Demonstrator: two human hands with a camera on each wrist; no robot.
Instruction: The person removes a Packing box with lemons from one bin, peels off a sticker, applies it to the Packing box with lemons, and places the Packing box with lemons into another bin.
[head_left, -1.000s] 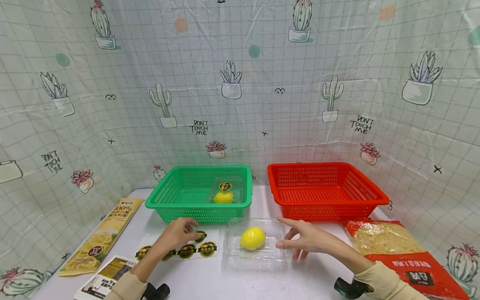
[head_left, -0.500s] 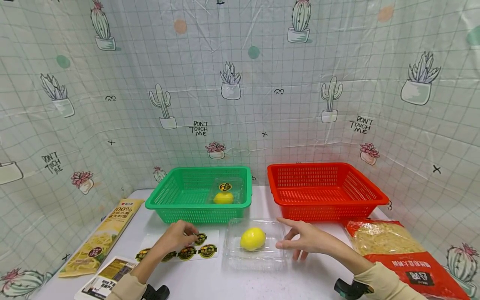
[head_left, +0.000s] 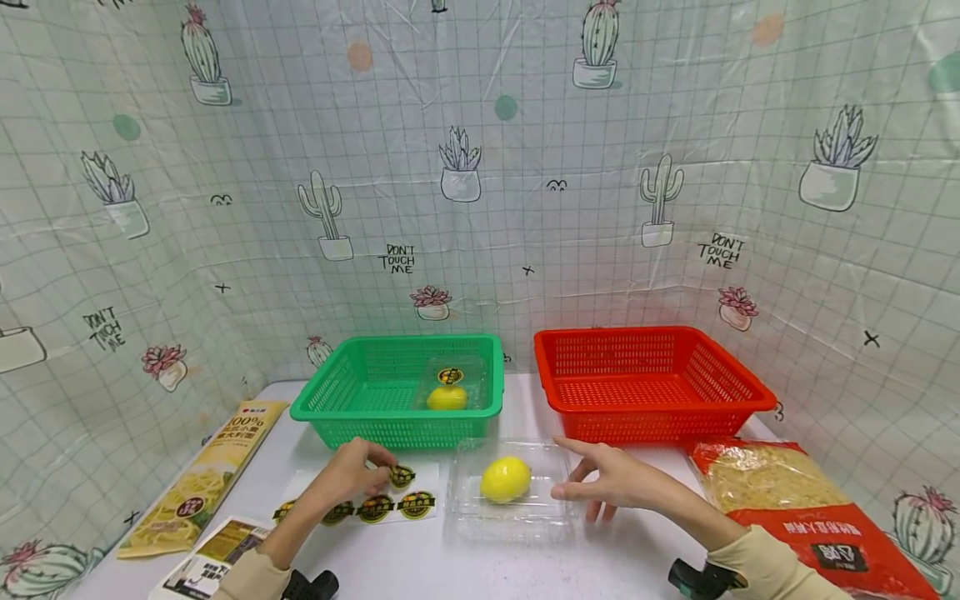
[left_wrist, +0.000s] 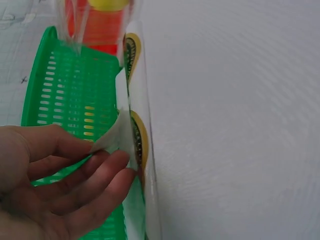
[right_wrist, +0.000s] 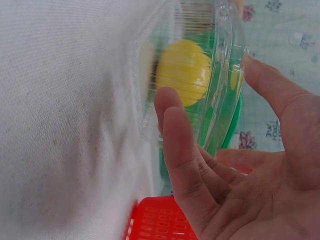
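Note:
Near the front of the white table, my left hand [head_left: 348, 479] is over a sheet of round black-and-gold stickers [head_left: 426, 482]. In the left wrist view, the thumb and a finger pinch a raised pale edge of the sticker sheet [left_wrist: 123, 131]. A clear plastic clamshell box [head_left: 468, 454] with a yellow lemon [head_left: 506, 480] inside lies right of the sheet. My right hand [head_left: 622, 477] is at the box's right side, fingers spread. From the right wrist view, one fingertip touches the box's rim [right_wrist: 236, 52], and the other fingers are extended beside its wall.
Behind are a green basket [head_left: 397, 429] holding another boxed lemon [head_left: 447, 397], and a red basket [head_left: 660, 423]. A yellow noodle packet [head_left: 202, 483] and a printed white pack [head_left: 213, 558] lie left. A red pasta bag [head_left: 817, 517] lies right.
My left fingertips have come down and together on the sticker sheet, which has shifted slightly. The right hand, box and lemon hold their places.

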